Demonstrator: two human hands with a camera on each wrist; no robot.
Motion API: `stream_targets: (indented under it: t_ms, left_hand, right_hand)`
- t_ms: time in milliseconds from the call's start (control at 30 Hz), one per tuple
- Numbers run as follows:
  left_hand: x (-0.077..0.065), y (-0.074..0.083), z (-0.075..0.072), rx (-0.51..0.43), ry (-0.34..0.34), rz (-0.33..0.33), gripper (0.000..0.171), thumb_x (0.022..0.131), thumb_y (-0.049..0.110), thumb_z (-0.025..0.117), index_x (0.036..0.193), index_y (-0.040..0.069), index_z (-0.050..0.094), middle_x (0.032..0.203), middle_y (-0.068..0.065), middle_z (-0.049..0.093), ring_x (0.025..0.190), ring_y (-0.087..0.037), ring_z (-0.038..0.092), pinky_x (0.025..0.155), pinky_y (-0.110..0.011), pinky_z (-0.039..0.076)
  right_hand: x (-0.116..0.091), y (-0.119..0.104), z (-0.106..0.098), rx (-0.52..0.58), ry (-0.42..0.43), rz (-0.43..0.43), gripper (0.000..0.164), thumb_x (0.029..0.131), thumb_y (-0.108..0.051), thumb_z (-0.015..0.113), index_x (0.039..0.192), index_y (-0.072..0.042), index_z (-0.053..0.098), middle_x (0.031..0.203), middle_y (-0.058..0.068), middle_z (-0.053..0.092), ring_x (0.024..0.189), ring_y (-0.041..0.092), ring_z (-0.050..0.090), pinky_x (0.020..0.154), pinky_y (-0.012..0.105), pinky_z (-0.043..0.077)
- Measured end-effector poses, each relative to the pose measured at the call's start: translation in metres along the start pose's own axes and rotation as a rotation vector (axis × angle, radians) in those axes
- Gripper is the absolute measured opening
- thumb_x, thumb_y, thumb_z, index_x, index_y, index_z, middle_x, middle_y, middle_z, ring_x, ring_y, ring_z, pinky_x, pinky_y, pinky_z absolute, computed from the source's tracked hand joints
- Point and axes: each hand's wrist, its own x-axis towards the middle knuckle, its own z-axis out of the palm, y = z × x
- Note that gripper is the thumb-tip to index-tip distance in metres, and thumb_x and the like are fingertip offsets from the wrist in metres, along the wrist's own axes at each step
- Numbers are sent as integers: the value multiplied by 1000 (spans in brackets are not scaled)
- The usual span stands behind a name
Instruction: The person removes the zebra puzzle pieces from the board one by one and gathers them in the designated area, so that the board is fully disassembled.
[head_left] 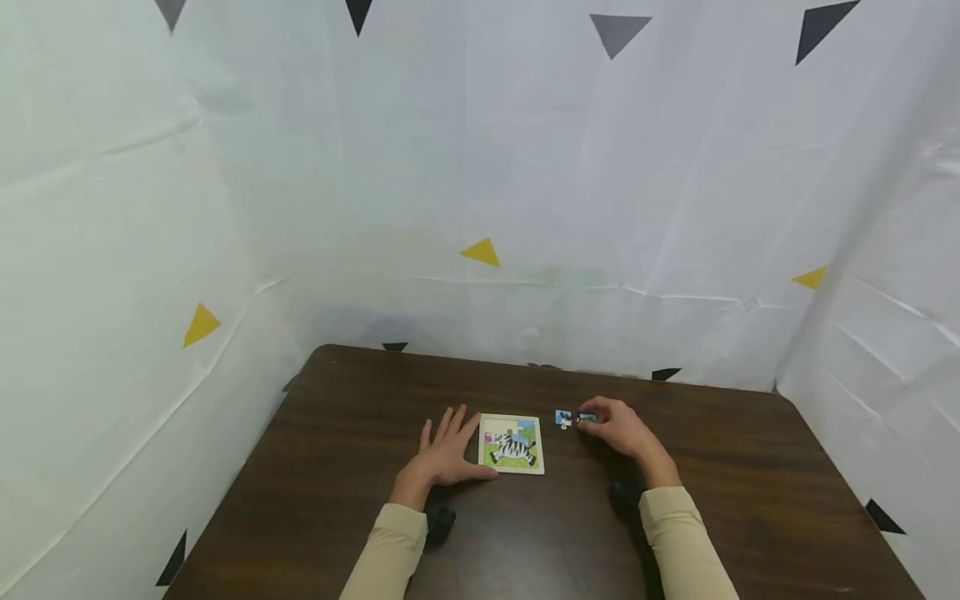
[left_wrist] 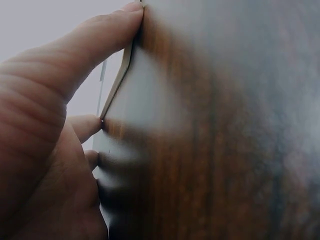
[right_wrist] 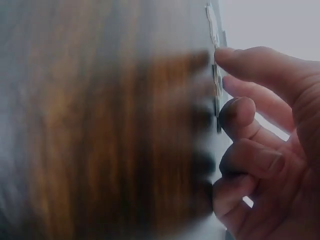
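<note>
A square jigsaw puzzle tray (head_left: 512,417) with a pale rim and a zebra picture lies flat on the table; a cream gap shows at its upper left. My left hand (head_left: 442,460) spreads its fingers along the tray's left side, with the thumb touching the near edge in the left wrist view. To the right of the tray, my right hand (head_left: 621,429) pinches a small puzzle piece (head_left: 588,417) at the tabletop. Just left of that piece lies another loose puzzle piece (head_left: 562,418). Fingers partly cover the pinched piece.
The dark wood table (head_left: 360,400) has rounded far corners. White sheeting (head_left: 420,183) with grey, black and yellow triangles hangs behind it and on both sides. Dark objects, partly hidden, show beside both wrists.
</note>
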Motion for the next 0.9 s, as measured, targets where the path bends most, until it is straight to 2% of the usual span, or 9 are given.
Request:
stream_targets:
  t_ms: [133,267,467,633,900]
  left_hand:
    - [1,3,0,6,-5,12,115,87,64,82,175,25,20,184,-8,2,170,-35,-5,132,-67,-11]
    - [-1,2,-1,13,-18,-4,116,87,64,82,175,25,19,184,-7,1,170,-34,-6,132,-66,-12]
    - [-1,-1,0,24,-23,-10,117,87,66,81,175,25,18,184,-7,0,170,-34,-7,132,-65,-12]
    - [2,-2,2,31,-23,-4,117,87,68,80,175,25,17,184,-7,-1,170,-34,-8,132,-65,-13]
    - [5,-7,5,51,-17,-9,118,86,71,79,175,28,16,184,-6,-1,170,-33,-7,132,-66,-11]
  right_hand:
    - [-7,4,-8,44,8,26,38,102,-25,77,131,-1,71,84,7,66,71,18,53,64,32,45]
    - [-11,5,-10,70,-31,42,39,101,-22,76,131,2,68,81,7,64,70,18,53,64,33,45]
    - [-9,3,-8,70,-45,34,34,101,-19,76,125,3,67,81,6,64,71,18,55,64,33,46]
    - [-8,4,-7,69,-37,67,31,102,-18,75,124,1,66,82,7,64,71,18,56,65,33,46]
    - [-9,4,-6,65,-35,55,36,102,-20,75,128,3,65,83,8,65,71,18,55,64,32,46]
